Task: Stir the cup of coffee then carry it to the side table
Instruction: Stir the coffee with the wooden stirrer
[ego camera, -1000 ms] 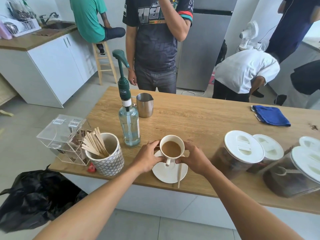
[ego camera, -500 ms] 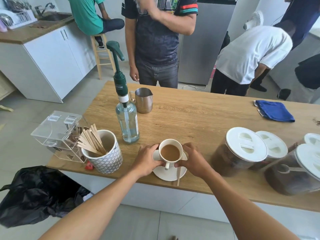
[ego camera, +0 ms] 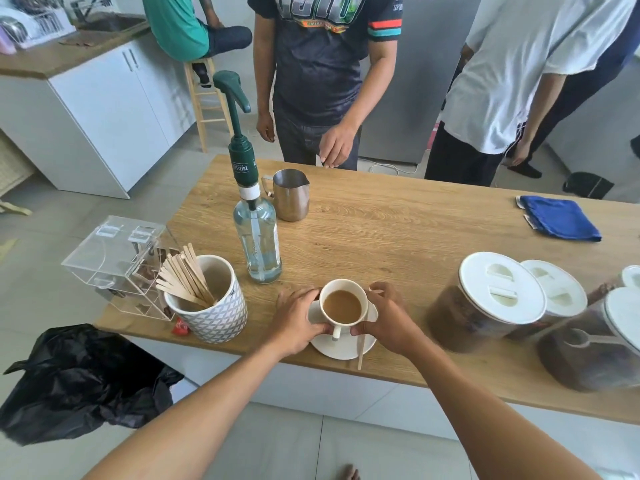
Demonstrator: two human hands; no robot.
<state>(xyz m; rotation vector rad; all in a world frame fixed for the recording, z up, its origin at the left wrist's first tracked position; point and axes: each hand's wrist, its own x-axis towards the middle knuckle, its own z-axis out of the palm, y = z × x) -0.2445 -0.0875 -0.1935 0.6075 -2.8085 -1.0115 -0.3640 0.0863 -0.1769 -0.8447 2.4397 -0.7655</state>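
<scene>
You are standing at the counter (ego camera: 398,233) with both hands closed around the saucer (ego camera: 341,346) that carries the cup (ego camera: 343,306). The left hand (ego camera: 294,323) is gripping the saucer's left rim, thumb at the near edge and fingers curling behind; the right hand (ego camera: 388,320) is mirroring it on the right. This 2-handed grip is probably keeping the saucer level, since the coffee is sitting high in the cup. The cup is standing upright at the near edge of the counter, its handle pointing toward you.

The stirring stick (ego camera: 360,351) is lying across the saucer's right side, its end overhanging toward you and clear of the drink, so stirring appears finished and carrying is the step in hand. The syrup bottle (ego camera: 258,244) and the stick holder (ego camera: 211,306) are standing just left of the saucer, the lidded jars (ego camera: 498,292) to the right.

Compared with 0.5 s ago, the hands are sitting in the same places on the saucer and the cup is not visibly lifted. The bystander behind the counter is now lowering a hand toward its far edge.
</scene>
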